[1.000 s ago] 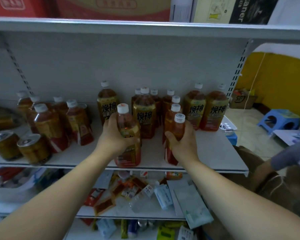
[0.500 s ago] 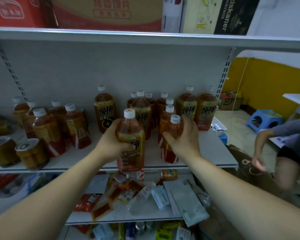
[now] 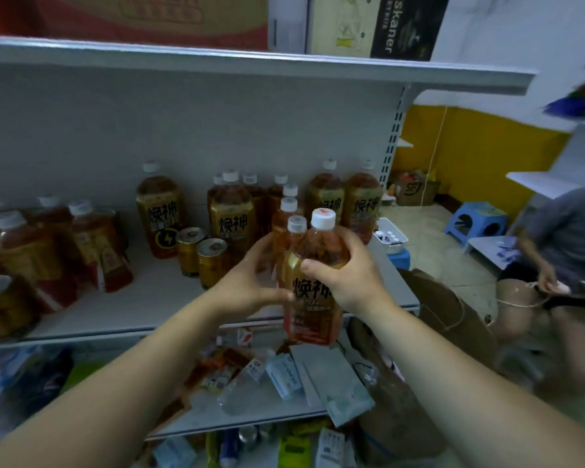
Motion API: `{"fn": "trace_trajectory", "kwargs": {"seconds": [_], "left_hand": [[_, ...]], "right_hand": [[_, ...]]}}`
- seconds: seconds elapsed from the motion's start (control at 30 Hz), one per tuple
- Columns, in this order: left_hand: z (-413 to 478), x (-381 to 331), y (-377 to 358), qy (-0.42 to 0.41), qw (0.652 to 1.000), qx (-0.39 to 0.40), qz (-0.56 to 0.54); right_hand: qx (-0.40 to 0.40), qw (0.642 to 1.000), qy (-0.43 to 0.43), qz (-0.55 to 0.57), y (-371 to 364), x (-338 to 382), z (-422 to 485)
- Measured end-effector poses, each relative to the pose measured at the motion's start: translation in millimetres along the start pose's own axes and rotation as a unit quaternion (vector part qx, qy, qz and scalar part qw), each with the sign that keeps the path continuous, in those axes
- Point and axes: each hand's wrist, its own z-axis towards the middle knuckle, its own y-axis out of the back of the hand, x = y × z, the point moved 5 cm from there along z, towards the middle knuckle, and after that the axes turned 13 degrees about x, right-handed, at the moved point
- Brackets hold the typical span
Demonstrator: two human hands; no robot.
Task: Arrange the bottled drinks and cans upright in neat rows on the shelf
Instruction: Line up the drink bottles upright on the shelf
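Observation:
My right hand (image 3: 348, 275) grips a large amber bottle (image 3: 313, 309) with a yellow label by its shoulder, held upright in front of the shelf (image 3: 149, 309) edge. My left hand (image 3: 247, 285) curls round a slimmer white-capped bottle (image 3: 294, 231) just behind it, thumb against the large bottle. Several matching bottles (image 3: 232, 217) stand upright at the back. Two gold cans (image 3: 211, 261) stand upright left of my hands. More bottles (image 3: 31, 255) crowd the left end, some leaning, and a can (image 3: 4, 305) lies on its side there.
The upper shelf (image 3: 250, 65) carries cardboard boxes. The lower shelf (image 3: 267, 413) is strewn with packets and a clear bottle. A brown bag (image 3: 446, 319) sits right of the shelf. A seated person (image 3: 561, 251) and a blue stool (image 3: 477, 221) are further right.
The large bottle has gone from my left hand to my right and moved right and up. My hands have come together. The view has swung to the right.

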Motion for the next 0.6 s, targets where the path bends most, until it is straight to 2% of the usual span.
{"fn": "trace_trajectory", "kwargs": {"seconds": [0.07,0.13,0.23,0.33,0.5,0.6], "left_hand": [[10,25,0,0.084,0.994,-0.003,0.072],[20,51,-2,0.161,0.973,0.0,0.163],[35,77,-11,0.211,0.935,0.02,0.283],[43,94,-19,0.268,0.909,0.028,0.318],[43,107,-35,0.295,0.872,0.01,0.391],[43,111,-36,0.301,0.863,-0.008,0.406]], "right_hand": [[-0.025,0.999,-0.018,-0.009,21,-14,1],[-0.043,0.998,-0.027,-0.019,41,-26,5],[-0.045,0.998,-0.037,-0.021,62,-44,19],[-0.031,0.999,-0.041,-0.019,73,-58,38],[0.02,0.999,-0.013,-0.044,76,-66,69],[0.024,0.998,-0.009,-0.06,78,-73,92]]}}
